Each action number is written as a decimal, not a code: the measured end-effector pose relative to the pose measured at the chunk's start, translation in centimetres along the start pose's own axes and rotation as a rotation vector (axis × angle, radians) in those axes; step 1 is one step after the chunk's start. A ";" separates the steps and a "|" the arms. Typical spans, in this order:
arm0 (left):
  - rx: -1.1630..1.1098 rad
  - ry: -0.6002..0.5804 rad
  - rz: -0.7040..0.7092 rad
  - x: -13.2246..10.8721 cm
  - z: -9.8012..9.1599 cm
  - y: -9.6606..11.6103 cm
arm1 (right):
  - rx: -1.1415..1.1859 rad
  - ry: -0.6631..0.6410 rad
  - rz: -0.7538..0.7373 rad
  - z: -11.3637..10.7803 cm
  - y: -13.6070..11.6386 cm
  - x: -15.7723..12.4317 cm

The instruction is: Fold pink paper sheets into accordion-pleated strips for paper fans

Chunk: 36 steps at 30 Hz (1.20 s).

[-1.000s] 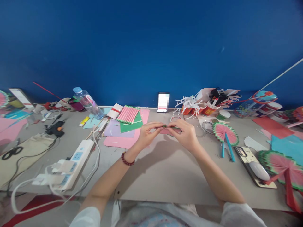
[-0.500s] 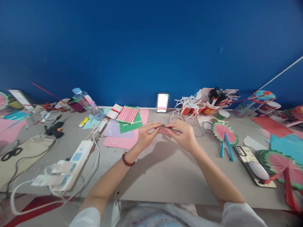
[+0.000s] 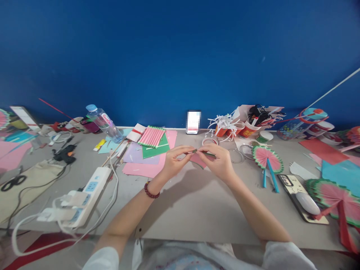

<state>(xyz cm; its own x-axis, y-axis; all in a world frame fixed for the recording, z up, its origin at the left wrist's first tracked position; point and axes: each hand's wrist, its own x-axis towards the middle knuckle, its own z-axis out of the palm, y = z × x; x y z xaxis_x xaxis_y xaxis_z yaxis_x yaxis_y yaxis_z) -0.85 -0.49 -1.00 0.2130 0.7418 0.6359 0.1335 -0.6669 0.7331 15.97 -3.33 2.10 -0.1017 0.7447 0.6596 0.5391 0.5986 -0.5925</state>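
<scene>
Just above the middle of the desk, both hands pinch one piece of pink paper (image 3: pixel 199 160) with green edges. My left hand (image 3: pixel 174 162) is closed, thumb and fingertips together at the paper's upper left. Opposite it, my right hand (image 3: pixel 221 162) is closed on the paper's upper edge, close to the left fingertips. The hands cover much of the upper edge, and the fine shape of a fold there is hard to make out. To the left lies a pleated pink paper with green edges (image 3: pixel 152 137), on a green sheet (image 3: pixel 157 150).
A phone (image 3: pixel 192 122) leans on the blue wall. Red cups with paper strips (image 3: pixel 222 129) stand at the back right. Finished paper fans (image 3: pixel 267 159), a phone with a mouse (image 3: pixel 307 202) lie right. A power strip (image 3: pixel 92 183), bottle (image 3: pixel 105 122) and scissors (image 3: pixel 13 183) are left.
My fingertips have shifted slightly to the right along the paper's upper edge. More of the pink paper now shows hanging below and between my hands.
</scene>
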 end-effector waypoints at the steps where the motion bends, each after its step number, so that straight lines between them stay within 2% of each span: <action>1: -0.002 -0.003 -0.002 0.0 0.0 0.0 | 0.003 -0.002 0.004 0.0 0.0 0.0; 14: 0.003 0.000 -0.027 0.0 0.0 -0.2 | 0.030 -0.038 0.022 -0.1 0.0 0.0; 22: 0.022 0.017 -0.006 -0.3 0.2 0.0 | 0.060 -0.010 0.126 0.1 0.5 -0.1; 28: -0.028 0.024 -0.148 -0.3 0.6 -0.5 | 0.208 -0.100 0.255 0.5 1.6 0.0; 32: -0.230 -0.006 -0.370 -0.3 0.9 -1.1 | 0.256 -0.080 0.376 0.7 2.1 0.1; 36: -0.367 -0.107 -0.571 -0.1 1.2 -1.2 | 0.350 -0.043 0.543 1.1 3.1 0.2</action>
<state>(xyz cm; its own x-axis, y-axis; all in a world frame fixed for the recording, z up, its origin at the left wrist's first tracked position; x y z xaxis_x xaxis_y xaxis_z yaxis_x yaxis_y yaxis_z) 0.10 0.10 -2.24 0.3041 0.9460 0.1120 -0.0792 -0.0920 0.9926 16.68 -1.03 -0.10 0.0717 0.9754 0.2085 0.2196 0.1885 -0.9572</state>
